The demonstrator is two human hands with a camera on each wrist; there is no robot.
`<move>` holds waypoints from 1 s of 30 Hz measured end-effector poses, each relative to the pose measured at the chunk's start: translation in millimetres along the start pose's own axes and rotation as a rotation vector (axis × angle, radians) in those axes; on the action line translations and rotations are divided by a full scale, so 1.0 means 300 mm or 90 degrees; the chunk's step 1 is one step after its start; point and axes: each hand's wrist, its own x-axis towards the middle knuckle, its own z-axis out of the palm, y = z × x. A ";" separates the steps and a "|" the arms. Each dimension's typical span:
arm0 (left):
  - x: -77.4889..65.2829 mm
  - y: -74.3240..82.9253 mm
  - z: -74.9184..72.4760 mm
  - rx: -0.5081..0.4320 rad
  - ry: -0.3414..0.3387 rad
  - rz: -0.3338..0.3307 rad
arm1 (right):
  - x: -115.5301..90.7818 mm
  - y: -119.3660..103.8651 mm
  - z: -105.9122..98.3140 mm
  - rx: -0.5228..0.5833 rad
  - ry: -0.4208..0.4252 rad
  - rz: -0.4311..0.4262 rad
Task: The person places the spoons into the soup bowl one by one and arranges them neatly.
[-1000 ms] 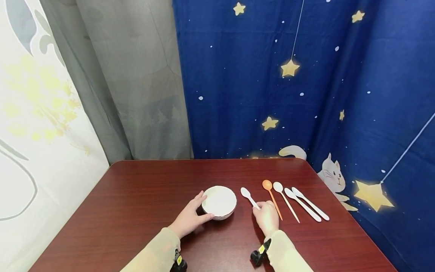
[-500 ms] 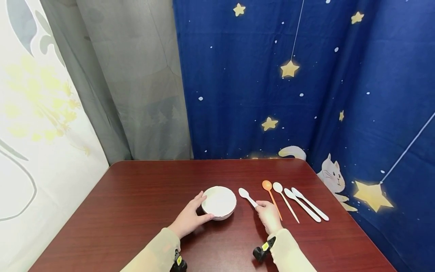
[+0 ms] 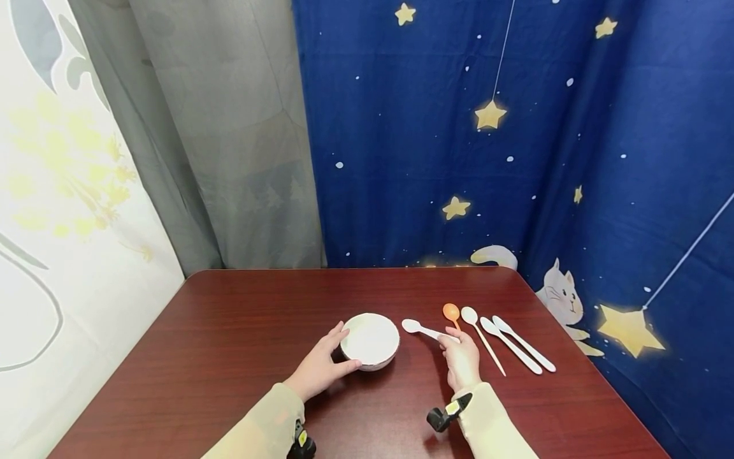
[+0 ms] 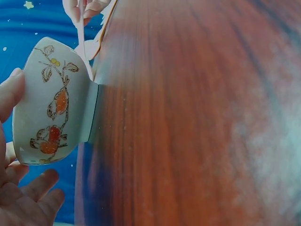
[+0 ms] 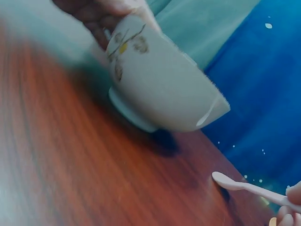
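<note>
1. Currently, the white bowl (image 3: 369,340) stands upright on the table (image 3: 258,331), just in front of the person, with its inside facing up.
2. The left hand (image 3: 322,368) has its grip on the left side of that bowl: the thumb presses near the front of the rim and the index finger touches farther round.
3. The right hand (image 3: 461,362) has its grip on the pale spoon (image 3: 418,329), pinching the handle between thumb and fingers.
4. That spoon's head points left toward the bowl, near its right side yet apart from it; whether the head touches the table, I cannot tell.
5. Partly hidden behind the right hand is an orange spoon (image 3: 451,312), its head showing past the fingers.
6. To its right lies a cream spoon (image 3: 471,317) with a slim, tapering handle.
7. Farther right, a white spoon (image 3: 512,347) and a second white spoon (image 3: 524,344) lie side by side, heads toward the far edge.
8. The left wrist view shows a printed branch (image 4: 59,101) with leaves and orange shapes on the bowl's outer wall.
9. Behind the table hang a grey curtain (image 3: 246,159) and a blue curtain (image 3: 401,159) with yellow stars.
</note>
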 end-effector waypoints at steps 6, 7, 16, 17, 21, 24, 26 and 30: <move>0.002 0.000 0.000 -0.002 0.001 0.005 | 0.008 -0.005 0.007 0.056 0.050 0.018; 0.002 0.000 -0.001 -0.001 0.001 0.004 | 0.009 -0.007 0.008 0.065 0.058 0.019; 0.001 0.003 -0.002 0.000 -0.001 0.001 | 0.026 -0.025 0.004 0.157 0.052 0.013; 0.001 0.002 -0.002 0.001 -0.001 0.000 | 0.029 -0.030 0.002 0.151 0.049 0.009; 0.003 0.001 -0.001 0.002 0.000 0.001 | 0.041 -0.044 -0.003 0.130 0.034 -0.007; 0.003 0.000 0.000 0.001 0.001 0.000 | 0.048 -0.054 -0.005 0.122 0.030 -0.011; 0.002 0.000 0.000 0.000 0.001 0.000 | 0.052 -0.059 -0.006 0.120 0.031 -0.011; 0.003 -0.001 0.001 -0.002 0.001 -0.001 | 0.062 -0.066 -0.009 0.116 0.041 -0.009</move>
